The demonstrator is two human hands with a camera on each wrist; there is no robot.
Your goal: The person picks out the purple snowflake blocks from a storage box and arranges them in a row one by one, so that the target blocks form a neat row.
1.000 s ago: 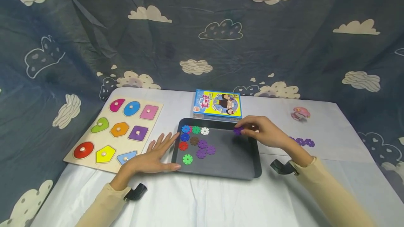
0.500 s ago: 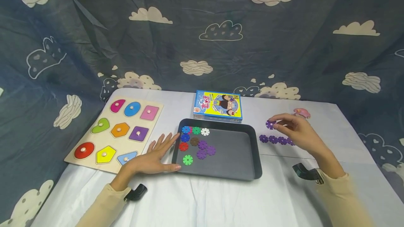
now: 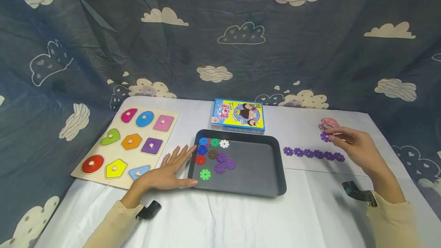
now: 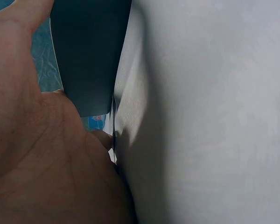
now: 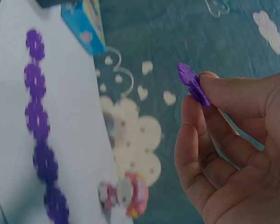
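Between thumb and fingertips my right hand (image 3: 358,148) pinches a purple notched disc (image 3: 325,137), held above the table; the right wrist view shows the same disc (image 5: 194,85) seen nearly edge-on. Just below it, a row of several purple discs (image 3: 309,153) lies joined end to end on the white cloth. My left hand (image 3: 169,173) rests with spread fingers against the left rim of a dark grey tray (image 3: 255,181). Inside the tray lie several loose purple discs (image 3: 220,168), with blue, green, white, brown, red and bright green (image 3: 205,174) discs along its left part.
A blue and yellow box (image 3: 237,115) lies behind the tray. On the left is a wooden shape puzzle board (image 3: 125,144) with knobbed pieces. A small pink figurine (image 3: 329,123) stands at the back right, partly behind my right hand. A cloud-patterned cloth (image 3: 220,56) hangs behind the table.
My right hand has carried the purple disc from the tray's back right corner rightward, over the row of discs, to near its right end. The left hand has stayed at the tray.
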